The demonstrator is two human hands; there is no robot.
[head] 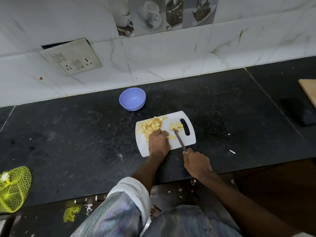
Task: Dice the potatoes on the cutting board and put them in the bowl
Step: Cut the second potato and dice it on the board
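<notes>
At the far left edge of the dark speckled stone counter (pixel 68 142) lies a yellow-green plastic mesh bag (pixel 13 189), and on the white marble-look wall tiles above it sits a grubby white switch-and-socket plate (pixel 73 57). Further right, near the wall, stands a small round lavender plastic bowl (pixel 132 99), with nothing visible inside it. Just in front of it lies the white rectangular plastic cutting board (pixel 188 141) with a slot handle at its right end. On the board's left half is a heap of pale yellow diced potato pieces (pixel 150 125), some with orange-brown edges; the left hand (pixel 158 142) rests on the near side of this heap, palm down, fingers bent over the cubes. Right of the heap lie a few larger uncut potato slices (pixel 176 126), and the tip of a slim steel knife (pixel 178 139) touches them. The right hand (pixel 196 164) grips the knife's handle off the board's near edge.
</notes>
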